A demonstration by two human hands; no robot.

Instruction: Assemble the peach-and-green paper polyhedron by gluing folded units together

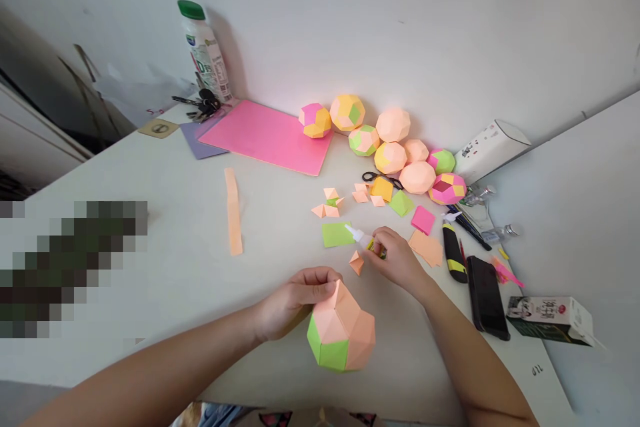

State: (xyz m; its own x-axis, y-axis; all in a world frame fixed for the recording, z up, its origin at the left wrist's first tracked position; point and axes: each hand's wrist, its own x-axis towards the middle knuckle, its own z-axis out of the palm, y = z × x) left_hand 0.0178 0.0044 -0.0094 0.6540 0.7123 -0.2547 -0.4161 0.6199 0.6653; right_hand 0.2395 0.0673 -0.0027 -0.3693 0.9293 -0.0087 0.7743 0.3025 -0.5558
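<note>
Between the thumb and fingers of my left hand (pixel 295 303) is a folded paper ball (pixel 345 330) in peach and light green, held by its upper edge. A white-tipped glue bottle (pixel 361 238) is gripped in my right hand (pixel 397 263), its nozzle pointing up and left over a green paper slip (pixel 337 234). A single folded peach piece (pixel 356 263) lies just below the bottle. Several small folded peach and green pieces (pixel 330 203) lie beyond the green slip. The underside of the ball is hidden.
Finished paper balls (pixel 393 157) cluster by the wall. A pink sheet (pixel 270 137), a peach strip (pixel 233 212) and a bottle (pixel 207 53) stand or lie left. Scissors (pixel 370 177), a cutter (pixel 453 253), a phone (pixel 487 297) and a carton (pixel 550 319) are right.
</note>
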